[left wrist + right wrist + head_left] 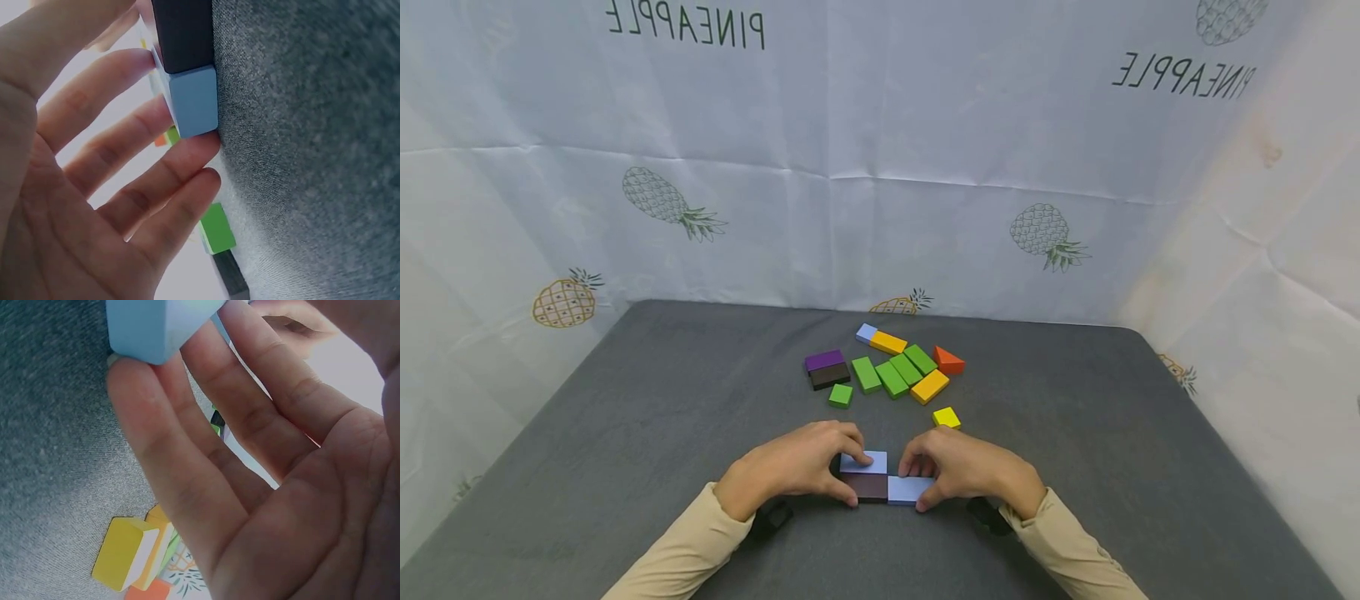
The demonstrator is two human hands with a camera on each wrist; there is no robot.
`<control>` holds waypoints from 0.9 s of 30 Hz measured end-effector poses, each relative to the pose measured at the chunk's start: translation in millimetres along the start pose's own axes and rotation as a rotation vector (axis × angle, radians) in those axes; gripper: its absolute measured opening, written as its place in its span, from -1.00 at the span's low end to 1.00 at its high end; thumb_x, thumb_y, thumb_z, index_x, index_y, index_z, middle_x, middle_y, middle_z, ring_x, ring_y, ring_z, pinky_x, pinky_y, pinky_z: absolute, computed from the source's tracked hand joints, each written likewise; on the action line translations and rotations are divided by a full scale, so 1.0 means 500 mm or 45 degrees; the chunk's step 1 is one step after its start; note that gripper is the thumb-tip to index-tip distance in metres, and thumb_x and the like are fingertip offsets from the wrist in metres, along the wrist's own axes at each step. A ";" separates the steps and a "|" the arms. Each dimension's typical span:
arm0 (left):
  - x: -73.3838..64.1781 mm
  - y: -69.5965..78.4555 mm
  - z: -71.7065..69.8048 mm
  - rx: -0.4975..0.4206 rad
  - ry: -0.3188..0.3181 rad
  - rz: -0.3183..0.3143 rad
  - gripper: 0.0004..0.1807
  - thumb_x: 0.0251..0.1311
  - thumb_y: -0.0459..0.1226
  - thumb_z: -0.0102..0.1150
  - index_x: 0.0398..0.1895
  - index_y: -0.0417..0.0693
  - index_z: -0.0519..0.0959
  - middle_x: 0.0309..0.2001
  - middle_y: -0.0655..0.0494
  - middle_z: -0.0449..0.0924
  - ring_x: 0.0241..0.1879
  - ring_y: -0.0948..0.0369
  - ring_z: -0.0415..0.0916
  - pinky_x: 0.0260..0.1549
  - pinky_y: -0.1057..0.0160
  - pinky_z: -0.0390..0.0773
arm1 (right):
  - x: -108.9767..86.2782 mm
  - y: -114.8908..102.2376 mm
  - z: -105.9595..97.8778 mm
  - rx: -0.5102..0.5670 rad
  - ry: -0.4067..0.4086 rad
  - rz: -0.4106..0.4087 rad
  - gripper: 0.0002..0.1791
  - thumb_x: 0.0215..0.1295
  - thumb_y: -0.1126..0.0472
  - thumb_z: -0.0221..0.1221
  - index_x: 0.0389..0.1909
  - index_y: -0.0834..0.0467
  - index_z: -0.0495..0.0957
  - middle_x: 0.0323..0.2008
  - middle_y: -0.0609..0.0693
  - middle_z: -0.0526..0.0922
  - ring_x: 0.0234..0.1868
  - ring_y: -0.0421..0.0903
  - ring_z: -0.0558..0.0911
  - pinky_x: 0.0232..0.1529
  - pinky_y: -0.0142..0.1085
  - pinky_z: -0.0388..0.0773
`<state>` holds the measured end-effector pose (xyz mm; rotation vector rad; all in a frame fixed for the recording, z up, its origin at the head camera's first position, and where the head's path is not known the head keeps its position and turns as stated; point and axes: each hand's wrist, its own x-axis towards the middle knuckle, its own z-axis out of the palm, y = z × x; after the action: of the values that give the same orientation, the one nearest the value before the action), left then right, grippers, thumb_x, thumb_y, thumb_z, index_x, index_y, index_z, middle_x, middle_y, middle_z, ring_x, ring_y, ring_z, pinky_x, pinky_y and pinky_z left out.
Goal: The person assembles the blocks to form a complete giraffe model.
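Note:
My left hand holds two rectangular blocks at their left end. Its index fingertip presses on top of a light blue block, and its thumb lies at the near corner of a dark brown block. In the left wrist view, other fingertips touch the end of the light blue block. Pinched between the thumb and fingers of my right hand is a second light blue block, flat against the dark block's right end. The right wrist view shows its corner by the fingertips.
Beyond the hands lie several green blocks, a purple block beside a black one, orange-yellow blocks, a red-orange triangle and a yellow block. A pineapple-print cloth hangs behind the grey table.

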<state>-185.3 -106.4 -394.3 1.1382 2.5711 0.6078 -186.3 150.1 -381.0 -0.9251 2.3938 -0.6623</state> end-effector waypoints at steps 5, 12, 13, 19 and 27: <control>0.000 -0.004 0.002 0.017 0.012 0.022 -0.53 0.01 -0.04 0.51 0.01 0.02 0.71 0.02 0.20 0.61 0.01 0.30 0.53 0.08 0.20 0.55 | 0.004 0.002 0.001 0.000 0.007 0.015 -0.66 0.01 0.21 0.50 -0.16 0.04 0.67 -0.29 -0.25 0.64 -0.31 -0.36 0.54 -0.19 -0.45 0.55; 0.001 -0.007 0.004 0.034 0.038 0.009 -0.52 0.03 -0.04 0.49 0.04 0.02 0.70 0.07 0.17 0.61 0.07 0.23 0.53 0.12 0.14 0.54 | 0.006 0.006 0.002 0.013 0.032 0.008 -0.67 0.03 0.24 0.49 -0.14 0.06 0.67 -0.26 -0.23 0.65 -0.30 -0.35 0.55 -0.18 -0.44 0.55; 0.001 -0.007 0.004 0.036 0.038 0.009 -0.52 0.03 -0.04 0.49 0.04 0.02 0.70 0.07 0.16 0.60 0.07 0.23 0.53 0.12 0.14 0.54 | 0.006 0.007 0.002 0.014 0.033 0.006 -0.67 0.03 0.24 0.48 -0.14 0.06 0.67 -0.26 -0.22 0.65 -0.30 -0.35 0.55 -0.18 -0.45 0.55; 0.001 -0.006 0.005 0.035 0.038 0.005 -0.52 0.03 -0.05 0.49 0.03 0.01 0.70 0.06 0.16 0.60 0.07 0.23 0.53 0.12 0.14 0.54 | 0.005 0.009 0.001 0.024 0.033 -0.004 -0.66 0.04 0.24 0.48 -0.13 0.06 0.67 -0.25 -0.22 0.66 -0.29 -0.35 0.56 -0.17 -0.44 0.56; 0.001 -0.005 0.003 0.024 0.018 -0.010 -0.53 0.01 -0.04 0.50 0.01 0.02 0.71 0.03 0.20 0.60 0.03 0.27 0.52 0.10 0.17 0.54 | 0.005 0.006 0.001 0.009 0.025 -0.006 -0.66 0.04 0.24 0.48 -0.12 0.05 0.68 -0.24 -0.23 0.66 -0.28 -0.36 0.55 -0.15 -0.45 0.56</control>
<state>-186.7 -106.8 -396.7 1.1335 2.5971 0.5933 -189.1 150.1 -383.7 -0.9255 2.4058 -0.6842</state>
